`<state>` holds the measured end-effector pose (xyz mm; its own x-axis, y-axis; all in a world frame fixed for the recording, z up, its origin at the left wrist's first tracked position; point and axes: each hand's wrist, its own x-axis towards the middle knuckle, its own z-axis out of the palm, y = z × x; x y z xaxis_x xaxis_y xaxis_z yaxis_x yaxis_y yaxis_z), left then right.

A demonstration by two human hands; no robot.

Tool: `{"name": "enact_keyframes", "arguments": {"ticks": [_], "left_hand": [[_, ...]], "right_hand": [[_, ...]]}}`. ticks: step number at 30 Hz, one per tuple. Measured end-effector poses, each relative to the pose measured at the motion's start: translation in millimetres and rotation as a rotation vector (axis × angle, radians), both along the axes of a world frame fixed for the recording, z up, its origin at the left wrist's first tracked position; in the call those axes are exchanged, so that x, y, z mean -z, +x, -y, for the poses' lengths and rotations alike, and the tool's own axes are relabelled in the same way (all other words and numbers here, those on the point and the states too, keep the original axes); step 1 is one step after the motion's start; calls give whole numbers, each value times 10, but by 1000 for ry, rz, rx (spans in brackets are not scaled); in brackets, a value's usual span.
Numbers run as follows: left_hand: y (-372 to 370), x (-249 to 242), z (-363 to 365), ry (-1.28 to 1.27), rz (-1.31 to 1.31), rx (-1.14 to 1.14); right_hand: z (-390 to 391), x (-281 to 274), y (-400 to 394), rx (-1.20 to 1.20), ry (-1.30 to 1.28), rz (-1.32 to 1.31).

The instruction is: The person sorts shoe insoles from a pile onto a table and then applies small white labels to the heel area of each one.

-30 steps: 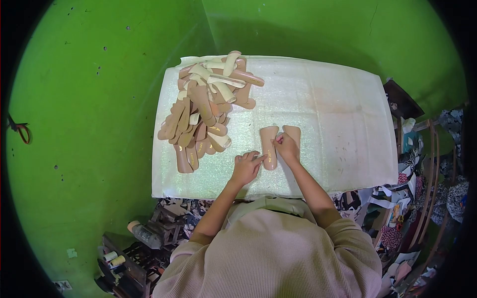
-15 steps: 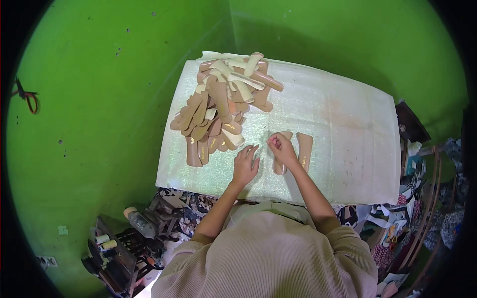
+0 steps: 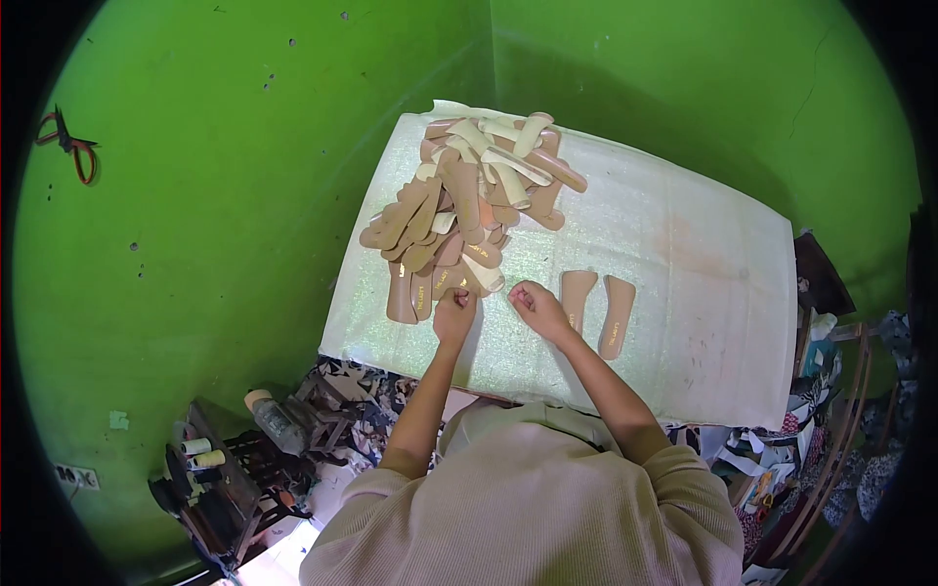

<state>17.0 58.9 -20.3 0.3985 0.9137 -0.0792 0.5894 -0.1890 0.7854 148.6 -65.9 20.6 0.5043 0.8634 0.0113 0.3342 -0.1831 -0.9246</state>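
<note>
A heap of tan and cream shoe insoles (image 3: 467, 210) lies on the far left part of a table covered with white sheeting (image 3: 684, 244). My left hand (image 3: 455, 314) rests at the near edge of the heap, fingers curled on a brown insole (image 3: 459, 283) there. My right hand (image 3: 535, 308) is beside it, fingers loosely curled, nothing visibly in it. Two brown insoles (image 3: 598, 311) lie side by side on the sheeting just right of my right hand.
Green walls surround the table. Red-handled scissors (image 3: 68, 146) hang on the left wall. A bottle (image 3: 276, 418) and thread spools (image 3: 195, 452) sit on clutter at lower left. Fabric scraps and a chair (image 3: 831, 371) crowd the right side.
Both hands moved left from the two laid-out insoles toward the heap. My right hand let go of the insole it pressed; my left hand reached the heap's near edge. The view shifted left.
</note>
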Motion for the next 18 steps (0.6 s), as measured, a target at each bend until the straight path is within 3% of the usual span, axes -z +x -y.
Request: {"name": "enact_keyframes", "arguments": {"ticks": [7,13,18], "left_hand": [[68,-4,-92,0,7,35],[48,-130,-89,20,85,22],[4,-151,-95,45,145,47]], "right_hand": [[49,-23,-74,-60,-57,-5],[31,-71,-133,-156,-38,394],[-83,-72,-217,-213,-234,625]]}}
